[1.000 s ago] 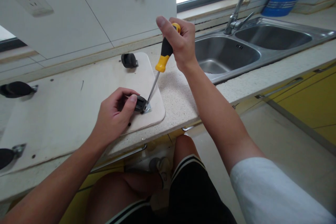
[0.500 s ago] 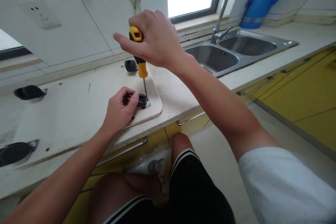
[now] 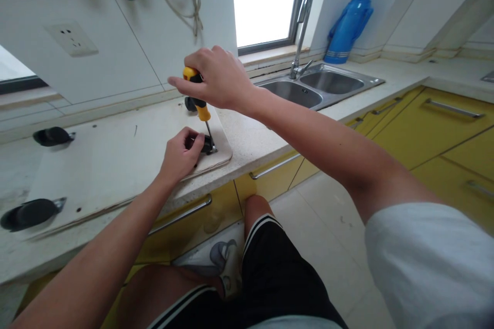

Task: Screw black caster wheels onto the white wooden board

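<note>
My right hand (image 3: 216, 77) is wrapped round the handle of a yellow and black screwdriver (image 3: 202, 112), its thumb stretched out to the left. The shaft points down, slightly tilted, with its tip at the metal plate of a black caster wheel (image 3: 207, 145). That caster is pinched between the thumb and fingers of my left hand (image 3: 181, 151), at the near right corner of a pale wooden board (image 3: 127, 164). Three more black casters stand on the board: one at far left (image 3: 53, 136), one at near left (image 3: 33, 214), one behind the screwdriver (image 3: 190, 104).
The board lies on a speckled white countertop (image 3: 258, 139). To the right are a double steel sink (image 3: 324, 87) with a tap (image 3: 303, 25) and a blue thermos flask (image 3: 349, 28). Yellow cabinets with a bar handle (image 3: 274, 167) run below. A socket (image 3: 71, 38) is on the tiled wall.
The view has shifted, bringing more wall and cabinets into sight. The screwdriver leans more to the left at its top, its tip still at the caster's plate. My left hand keeps its grip.
</note>
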Demonstrator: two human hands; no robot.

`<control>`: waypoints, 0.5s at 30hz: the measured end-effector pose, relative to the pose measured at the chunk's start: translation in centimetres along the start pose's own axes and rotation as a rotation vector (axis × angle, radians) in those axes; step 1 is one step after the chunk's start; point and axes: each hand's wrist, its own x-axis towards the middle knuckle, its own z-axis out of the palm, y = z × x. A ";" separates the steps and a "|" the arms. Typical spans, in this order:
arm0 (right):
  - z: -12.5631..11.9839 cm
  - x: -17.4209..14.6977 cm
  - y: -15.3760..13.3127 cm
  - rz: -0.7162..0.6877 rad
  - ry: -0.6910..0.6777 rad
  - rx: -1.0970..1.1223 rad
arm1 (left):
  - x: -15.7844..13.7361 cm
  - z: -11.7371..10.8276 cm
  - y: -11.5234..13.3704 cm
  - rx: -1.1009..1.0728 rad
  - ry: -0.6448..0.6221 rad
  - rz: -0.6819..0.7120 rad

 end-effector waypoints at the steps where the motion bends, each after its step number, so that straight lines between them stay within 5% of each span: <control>1: -0.2 0.0 -0.2 0.027 -0.022 -0.047 | 0.0 0.0 0.0 0.004 0.000 0.002; 7: -1.5 -0.7 -1.6 -0.019 -0.135 -0.150 | 0.1 0.0 0.0 0.009 0.006 0.008; 12: -3.1 0.0 -1.4 -0.093 -0.396 -0.114 | 0.1 0.1 0.0 -0.004 0.006 0.007; 15: -3.7 1.2 -1.3 -0.031 -0.367 -0.239 | 0.0 0.1 0.1 -0.006 0.012 0.007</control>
